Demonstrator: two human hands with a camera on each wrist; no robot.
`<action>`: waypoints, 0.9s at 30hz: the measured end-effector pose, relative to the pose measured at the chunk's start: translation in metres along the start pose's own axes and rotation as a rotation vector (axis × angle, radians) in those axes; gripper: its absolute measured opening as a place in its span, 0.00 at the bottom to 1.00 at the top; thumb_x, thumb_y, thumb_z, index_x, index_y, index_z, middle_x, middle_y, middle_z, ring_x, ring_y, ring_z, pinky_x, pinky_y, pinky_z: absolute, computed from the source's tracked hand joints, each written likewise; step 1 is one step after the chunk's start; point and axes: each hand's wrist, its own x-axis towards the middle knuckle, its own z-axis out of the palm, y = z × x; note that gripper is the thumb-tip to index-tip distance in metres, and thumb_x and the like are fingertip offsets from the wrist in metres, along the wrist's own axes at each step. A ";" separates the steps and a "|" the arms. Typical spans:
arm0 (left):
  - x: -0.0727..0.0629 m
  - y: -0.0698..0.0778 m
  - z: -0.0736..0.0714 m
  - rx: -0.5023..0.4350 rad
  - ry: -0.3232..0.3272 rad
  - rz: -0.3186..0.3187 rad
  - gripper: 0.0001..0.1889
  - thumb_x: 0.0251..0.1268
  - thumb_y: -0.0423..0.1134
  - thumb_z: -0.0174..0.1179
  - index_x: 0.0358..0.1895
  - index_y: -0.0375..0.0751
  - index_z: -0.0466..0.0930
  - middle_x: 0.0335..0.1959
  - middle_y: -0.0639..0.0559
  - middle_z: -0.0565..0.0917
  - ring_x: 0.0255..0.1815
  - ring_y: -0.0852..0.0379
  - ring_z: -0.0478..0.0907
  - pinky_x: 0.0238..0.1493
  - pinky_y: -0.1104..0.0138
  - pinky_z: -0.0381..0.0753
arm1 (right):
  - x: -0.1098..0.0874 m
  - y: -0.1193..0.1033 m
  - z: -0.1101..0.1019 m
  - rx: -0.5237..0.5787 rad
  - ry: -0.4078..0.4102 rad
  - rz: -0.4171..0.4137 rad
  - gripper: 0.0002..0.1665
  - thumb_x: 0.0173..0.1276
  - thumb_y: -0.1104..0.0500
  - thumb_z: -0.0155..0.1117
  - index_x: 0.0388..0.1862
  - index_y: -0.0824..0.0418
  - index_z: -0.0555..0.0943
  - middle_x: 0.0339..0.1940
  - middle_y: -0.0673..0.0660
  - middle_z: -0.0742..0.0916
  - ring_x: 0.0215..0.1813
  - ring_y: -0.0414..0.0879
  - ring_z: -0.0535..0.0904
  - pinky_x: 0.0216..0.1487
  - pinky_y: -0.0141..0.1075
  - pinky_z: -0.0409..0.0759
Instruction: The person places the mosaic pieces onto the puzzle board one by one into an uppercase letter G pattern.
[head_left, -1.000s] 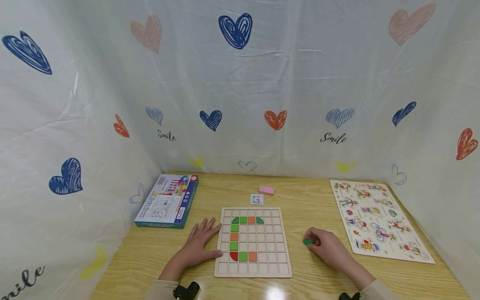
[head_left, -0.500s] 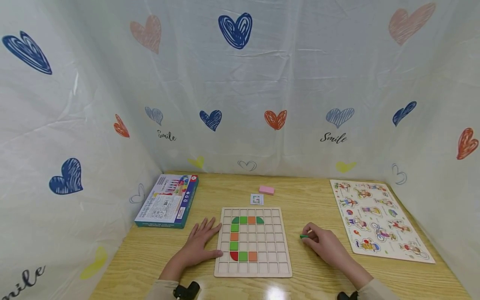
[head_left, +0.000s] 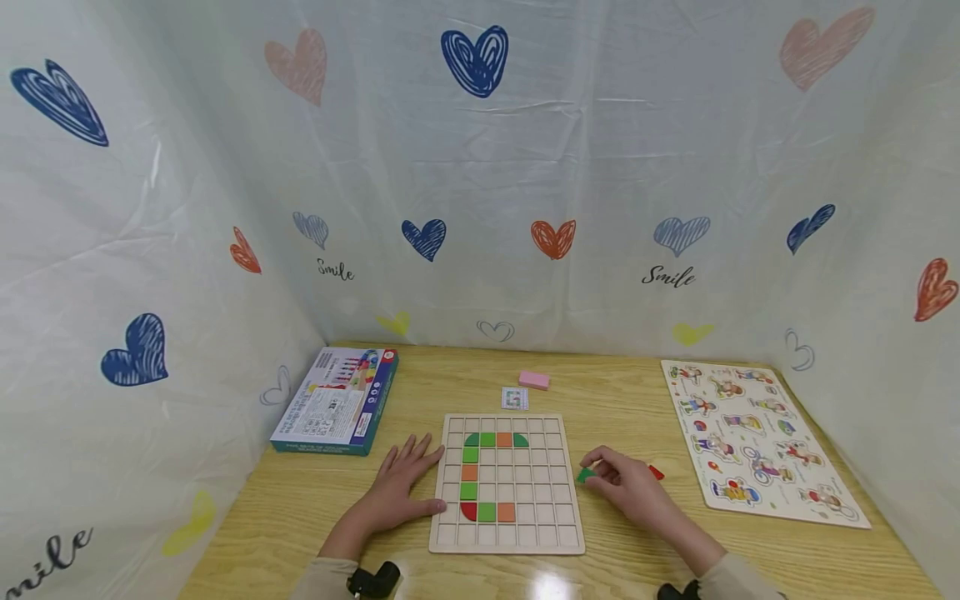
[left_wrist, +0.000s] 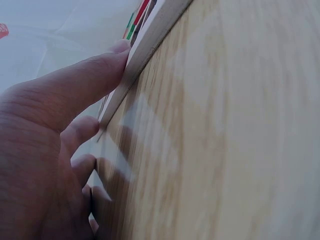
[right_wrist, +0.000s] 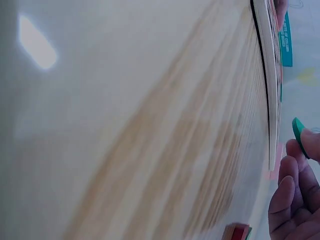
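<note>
A square wooden grid board (head_left: 528,537) lies mid-table. Green, orange and red pieces sit in its cells, shaped like a letter C open to the right. My left hand (head_left: 397,492) rests flat at the board's left side with fingers spread, its thumb touching the edge; the left wrist view shows the thumb (left_wrist: 100,70) on the rim. Just off the board's right edge, my right hand (head_left: 626,483) pinches a small green piece (head_left: 585,474) between thumb and fingertips. In the right wrist view that green piece (right_wrist: 299,134) looks thin, with a curved side.
Behind my right hand a red piece (head_left: 656,472) lies on the table. A small picture card (head_left: 514,398) and a pink block (head_left: 534,381) are beyond the board. At far left lies a flat box (head_left: 333,404); at right, a picture puzzle board (head_left: 757,442).
My right hand has moved left toward the board with the green piece, turning it in the fingers. A red piece has come into sight behind it. The left hand has stayed put.
</note>
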 end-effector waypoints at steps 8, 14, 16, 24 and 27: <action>0.001 0.000 0.000 0.003 -0.002 -0.004 0.47 0.62 0.64 0.66 0.80 0.47 0.61 0.83 0.42 0.50 0.83 0.37 0.36 0.78 0.41 0.30 | 0.005 -0.010 0.015 0.028 -0.071 -0.032 0.07 0.73 0.57 0.67 0.48 0.54 0.83 0.36 0.45 0.84 0.37 0.35 0.79 0.38 0.30 0.80; 0.001 0.000 0.000 0.007 -0.002 -0.004 0.47 0.62 0.64 0.66 0.80 0.47 0.61 0.83 0.42 0.50 0.83 0.37 0.37 0.78 0.41 0.30 | 0.010 -0.021 0.030 0.048 -0.135 -0.073 0.03 0.72 0.57 0.68 0.43 0.52 0.84 0.34 0.43 0.84 0.34 0.35 0.78 0.36 0.30 0.80; 0.001 0.000 0.000 0.009 -0.002 -0.005 0.47 0.62 0.64 0.66 0.80 0.48 0.61 0.83 0.43 0.50 0.83 0.37 0.37 0.78 0.42 0.30 | 0.011 -0.026 0.035 0.041 -0.161 -0.076 0.03 0.71 0.57 0.69 0.42 0.51 0.84 0.32 0.42 0.84 0.34 0.35 0.77 0.35 0.30 0.79; 0.001 0.000 0.000 0.008 -0.004 -0.005 0.47 0.62 0.64 0.66 0.80 0.47 0.61 0.83 0.42 0.50 0.83 0.37 0.36 0.78 0.42 0.30 | 0.013 -0.041 0.052 0.060 -0.230 -0.090 0.03 0.70 0.58 0.69 0.39 0.55 0.83 0.29 0.41 0.83 0.31 0.33 0.76 0.33 0.29 0.77; 0.001 0.000 0.001 0.008 -0.003 -0.003 0.47 0.62 0.64 0.66 0.80 0.47 0.61 0.83 0.42 0.50 0.83 0.37 0.36 0.78 0.41 0.30 | 0.014 -0.044 0.056 0.058 -0.233 -0.084 0.04 0.70 0.58 0.70 0.39 0.56 0.83 0.27 0.42 0.82 0.29 0.33 0.75 0.31 0.29 0.76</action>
